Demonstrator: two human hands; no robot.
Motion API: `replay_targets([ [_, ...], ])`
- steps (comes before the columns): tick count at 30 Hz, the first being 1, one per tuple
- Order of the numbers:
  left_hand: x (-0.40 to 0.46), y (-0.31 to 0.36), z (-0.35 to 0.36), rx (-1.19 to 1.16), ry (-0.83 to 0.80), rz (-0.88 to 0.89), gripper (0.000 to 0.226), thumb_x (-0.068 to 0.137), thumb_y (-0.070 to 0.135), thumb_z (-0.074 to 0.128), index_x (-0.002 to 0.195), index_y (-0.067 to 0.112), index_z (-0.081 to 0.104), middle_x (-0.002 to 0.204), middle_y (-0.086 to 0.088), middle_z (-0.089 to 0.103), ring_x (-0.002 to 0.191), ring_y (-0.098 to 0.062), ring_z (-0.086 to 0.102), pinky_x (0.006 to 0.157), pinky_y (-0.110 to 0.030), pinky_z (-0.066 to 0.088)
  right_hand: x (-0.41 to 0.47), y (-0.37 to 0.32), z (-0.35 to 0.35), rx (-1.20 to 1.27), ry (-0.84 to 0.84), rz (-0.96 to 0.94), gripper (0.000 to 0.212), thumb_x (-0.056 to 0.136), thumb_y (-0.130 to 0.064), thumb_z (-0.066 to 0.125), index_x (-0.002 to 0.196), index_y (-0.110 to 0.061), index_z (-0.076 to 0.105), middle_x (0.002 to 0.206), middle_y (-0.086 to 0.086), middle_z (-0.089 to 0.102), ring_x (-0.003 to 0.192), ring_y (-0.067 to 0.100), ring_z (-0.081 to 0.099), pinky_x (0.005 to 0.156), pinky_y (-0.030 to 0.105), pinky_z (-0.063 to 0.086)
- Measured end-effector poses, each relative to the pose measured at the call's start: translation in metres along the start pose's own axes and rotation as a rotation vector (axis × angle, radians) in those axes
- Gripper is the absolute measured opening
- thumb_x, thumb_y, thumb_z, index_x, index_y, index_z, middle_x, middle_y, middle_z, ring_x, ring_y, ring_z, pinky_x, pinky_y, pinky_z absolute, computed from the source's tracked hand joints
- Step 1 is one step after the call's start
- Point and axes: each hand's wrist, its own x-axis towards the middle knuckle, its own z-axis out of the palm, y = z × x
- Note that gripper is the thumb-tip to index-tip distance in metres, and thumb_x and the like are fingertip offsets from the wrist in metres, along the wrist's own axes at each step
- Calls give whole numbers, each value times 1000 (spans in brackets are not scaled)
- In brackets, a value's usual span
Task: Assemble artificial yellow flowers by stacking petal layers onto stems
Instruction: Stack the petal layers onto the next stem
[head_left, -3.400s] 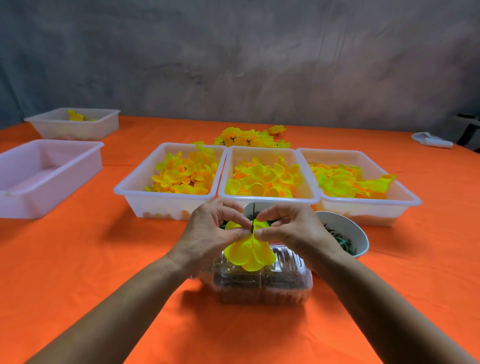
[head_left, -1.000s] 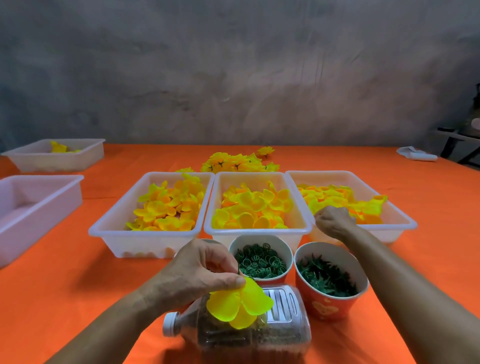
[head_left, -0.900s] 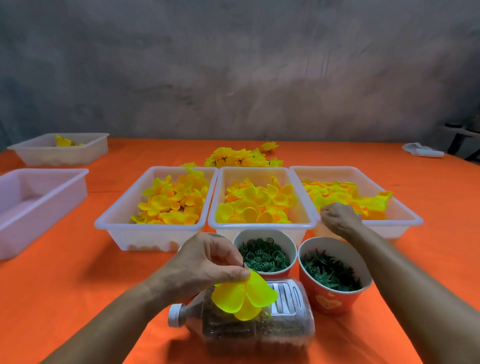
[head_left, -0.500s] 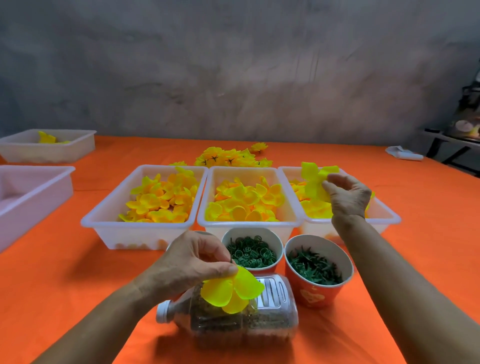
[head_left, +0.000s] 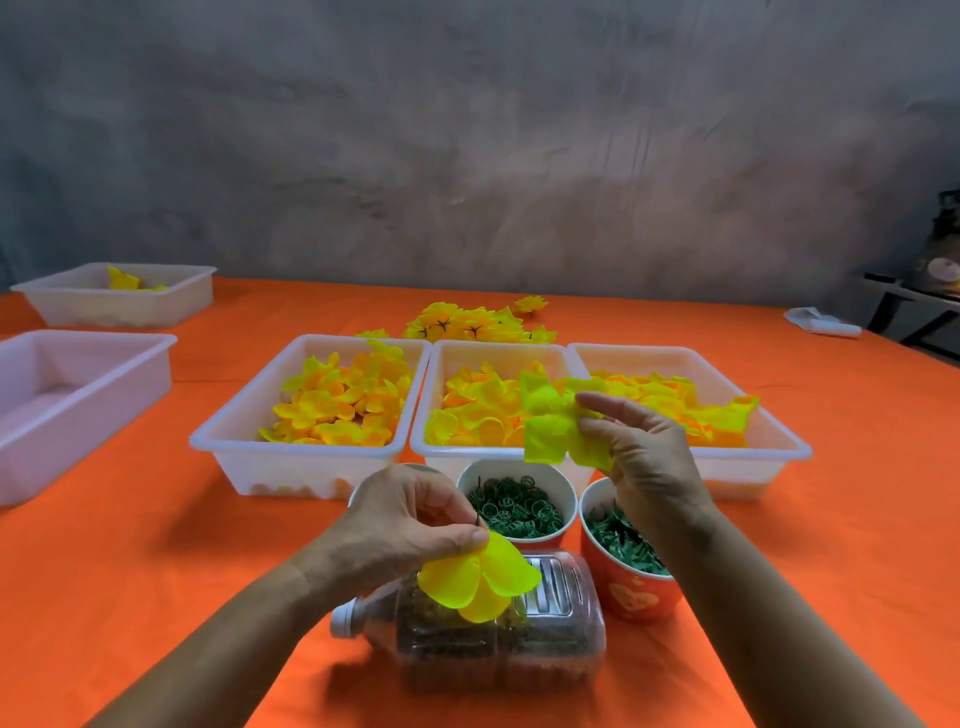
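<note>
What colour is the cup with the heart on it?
The cup is red-orange, seen in the head view.

An orange cloth covers the desk (head_left: 156, 571), and a mottled grey wall (head_left: 467, 156) rises behind it. At the desk's far right edge lies a small pale folded object (head_left: 821, 323). Beyond that corner stands a dark-framed side table (head_left: 906, 306) carrying blurred items. An empty white tub (head_left: 78, 395) sits at the left edge.
</note>
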Motion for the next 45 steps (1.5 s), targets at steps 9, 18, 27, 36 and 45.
replay_targets([
  [9,-7,7,0,6,-4,-14,4,75,4,76,78,6,75,73,-3,63,74,-16,58,68,-30,45,-34,-19,23,75,-163,112,25,53,-13,74,78,-15,73,77,2,74,71,14,70,54,25,54],
  [18,-11,11,-4,-30,-27,-14,7,73,13,77,80,12,76,81,-9,67,80,-21,60,78,-41,49,-48,-18,36,45,-191,124,38,51,-5,72,88,-11,68,72,-2,72,64,7,68,48,17,49],
  [27,-9,36,-7,-175,269,-8,56,68,67,53,75,15,74,77,1,73,69,-3,62,68,-18,47,-55,-22,39,-11,-216,69,30,55,-9,72,83,-17,71,82,2,74,77,15,69,75,34,53],
  [36,-10,64,4,-341,322,-25,17,55,37,75,58,20,71,53,9,63,48,-1,52,52,-13,45,-63,-35,52,-43,-273,-115,42,59,-5,78,97,-21,69,79,-3,72,78,18,69,65,27,57],
  [45,-12,60,2,-629,333,-283,16,58,16,77,66,15,63,55,2,63,45,-8,51,41,-17,43,-62,-37,46,-25,-289,129,51,57,-18,76,106,-18,61,94,7,73,83,22,71,62,27,52],
])
